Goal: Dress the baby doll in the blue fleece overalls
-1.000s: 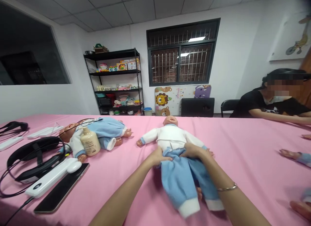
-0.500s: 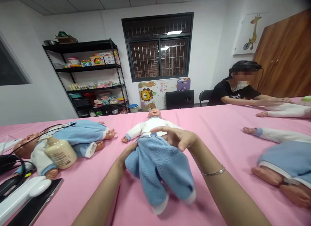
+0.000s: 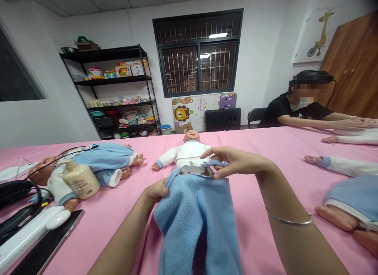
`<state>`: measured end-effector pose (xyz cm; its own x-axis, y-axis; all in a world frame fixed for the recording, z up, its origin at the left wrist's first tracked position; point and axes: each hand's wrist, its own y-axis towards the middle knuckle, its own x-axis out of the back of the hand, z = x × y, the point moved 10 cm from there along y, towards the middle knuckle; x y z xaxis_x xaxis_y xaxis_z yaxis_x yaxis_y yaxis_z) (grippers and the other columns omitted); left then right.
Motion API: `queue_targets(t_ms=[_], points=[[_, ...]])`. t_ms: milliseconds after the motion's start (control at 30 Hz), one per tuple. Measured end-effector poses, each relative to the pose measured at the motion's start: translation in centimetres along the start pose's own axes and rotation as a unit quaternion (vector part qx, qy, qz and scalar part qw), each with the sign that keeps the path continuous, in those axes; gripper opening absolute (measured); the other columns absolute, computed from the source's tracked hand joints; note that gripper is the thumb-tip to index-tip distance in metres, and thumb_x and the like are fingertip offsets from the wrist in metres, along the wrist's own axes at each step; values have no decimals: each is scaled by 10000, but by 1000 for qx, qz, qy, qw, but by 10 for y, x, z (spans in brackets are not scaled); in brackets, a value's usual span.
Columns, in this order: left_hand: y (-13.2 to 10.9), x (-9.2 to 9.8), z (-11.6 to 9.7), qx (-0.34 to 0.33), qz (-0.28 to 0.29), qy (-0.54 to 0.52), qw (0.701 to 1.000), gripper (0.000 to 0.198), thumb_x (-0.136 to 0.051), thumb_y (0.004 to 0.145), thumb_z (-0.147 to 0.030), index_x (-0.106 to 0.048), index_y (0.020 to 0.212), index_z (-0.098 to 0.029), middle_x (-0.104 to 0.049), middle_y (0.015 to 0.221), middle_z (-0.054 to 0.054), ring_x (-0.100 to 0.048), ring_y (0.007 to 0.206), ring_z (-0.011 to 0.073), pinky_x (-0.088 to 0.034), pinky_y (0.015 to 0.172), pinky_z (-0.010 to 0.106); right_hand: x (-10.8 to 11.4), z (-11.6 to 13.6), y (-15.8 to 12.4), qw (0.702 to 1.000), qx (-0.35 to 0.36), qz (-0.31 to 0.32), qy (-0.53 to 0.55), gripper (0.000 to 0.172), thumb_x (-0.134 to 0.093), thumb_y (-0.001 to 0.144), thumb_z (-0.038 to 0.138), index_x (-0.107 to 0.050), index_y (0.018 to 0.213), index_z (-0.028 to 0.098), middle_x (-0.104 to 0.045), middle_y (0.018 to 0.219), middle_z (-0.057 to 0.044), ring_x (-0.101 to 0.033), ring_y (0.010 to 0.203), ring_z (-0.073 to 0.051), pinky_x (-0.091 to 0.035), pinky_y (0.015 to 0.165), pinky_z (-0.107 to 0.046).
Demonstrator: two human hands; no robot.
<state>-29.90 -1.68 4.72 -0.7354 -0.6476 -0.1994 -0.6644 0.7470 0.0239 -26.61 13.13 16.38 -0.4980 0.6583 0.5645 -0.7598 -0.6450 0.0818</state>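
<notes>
A pair of light blue fleece baby trousers (image 3: 189, 204) hangs between my hands, waistband up and legs toward me. My left hand (image 3: 158, 190) grips the left side of the waistband. At the right side, my right hand (image 3: 228, 160) pinches the waistband between thumb and fingers, and the waist opening gapes between the hands. Just beyond the trousers, a baby doll (image 3: 191, 151) in a white top with blue cuffs lies on its back, its head away from me. The trousers hide its lower body.
Another doll (image 3: 103, 160) in blue lies at left beside a cream pump bottle (image 3: 81, 180), cables and a dark flat device (image 3: 50, 243). A doll in blue trousers (image 3: 351, 196) lies at right. Across the pink-covered table (image 3: 274, 160), a person (image 3: 298, 105) handles a doll. Shelves (image 3: 115, 82) stand behind.
The trousers have been lifted and spread, their waist now open and legs hanging nearer me. My right hand has closed on the waistband. The view has shifted slightly.
</notes>
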Motion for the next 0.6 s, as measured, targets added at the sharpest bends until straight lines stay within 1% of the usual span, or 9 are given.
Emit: queue_targets(t_ms=[67,100,133,200,300,400,467,500,600], points=[[5,-2,-3,-9,7,-12,1000,970,-709,529,-729,-537,1255,-108,-592,1200,145,-539,1139,314,-427,980,376,-2,22,-4,998,56,-3,1,569,-740,716,430,-561,1164,127,-540,941,-46,-484,787,-107,-412,661,-206],[7,-3,-5,-14,11,-20,1000,983,-698,541,-737,-512,1287,-124,-547,1272,145,-493,1202,314,-399,1015,372,-5,30,-7,998,69,1,1,531,-731,727,423,-578,1137,121,-544,911,-40,-480,750,-97,-409,644,-202],[10,-2,-8,-21,3,-16,1000,984,-718,535,-718,-500,1302,-143,-516,1315,139,-467,1232,310,-390,1024,363,-8,35,-8,997,72,6,-2,501,-720,738,417,-592,1121,119,-546,874,-33,-474,713,-88,-404,624,-199],[14,4,-14,-29,-33,11,999,936,-814,519,-577,-497,1305,-178,-508,1331,115,-473,1220,295,-401,993,337,-14,41,-11,998,63,11,-18,442,-692,765,401,-613,1103,127,-558,836,-26,-482,688,-88,-407,613,-198],[16,18,-26,-51,-122,65,989,674,-811,603,-422,-596,1184,-154,-592,1210,91,-547,1084,244,-417,908,285,-12,39,-13,996,17,-29,-81,367,-653,791,380,-627,1073,147,-600,866,-38,-544,749,-122,-429,648,-212],[17,29,-34,-93,-193,71,974,431,-784,637,-401,-667,944,-122,-649,1011,56,-565,925,169,-402,823,229,10,34,-21,967,-52,-159,-192,306,-623,803,370,-627,1020,154,-616,816,-42,-553,693,-132,-400,589,-219],[18,34,-36,-120,-216,53,968,361,-807,600,-366,-641,811,-125,-636,856,17,-541,808,117,-376,752,198,18,44,-28,949,-44,-222,-220,278,-602,816,375,-620,999,166,-613,780,-35,-550,658,-127,-390,567,-218],[19,35,-36,-130,-223,47,965,356,-817,580,-354,-618,766,-125,-621,806,5,-527,773,104,-365,733,192,16,51,-29,950,-24,-227,-213,276,-593,826,389,-616,994,171,-611,777,-33,-554,658,-126,-399,571,-218],[20,36,-37,-145,-226,48,962,366,-821,556,-341,-577,719,-121,-609,792,7,-527,776,108,-365,750,199,-1,68,-27,966,31,-192,-172,342,-566,847,458,-600,1035,176,-614,825,-44,-577,702,-134,-438,612,-228]])
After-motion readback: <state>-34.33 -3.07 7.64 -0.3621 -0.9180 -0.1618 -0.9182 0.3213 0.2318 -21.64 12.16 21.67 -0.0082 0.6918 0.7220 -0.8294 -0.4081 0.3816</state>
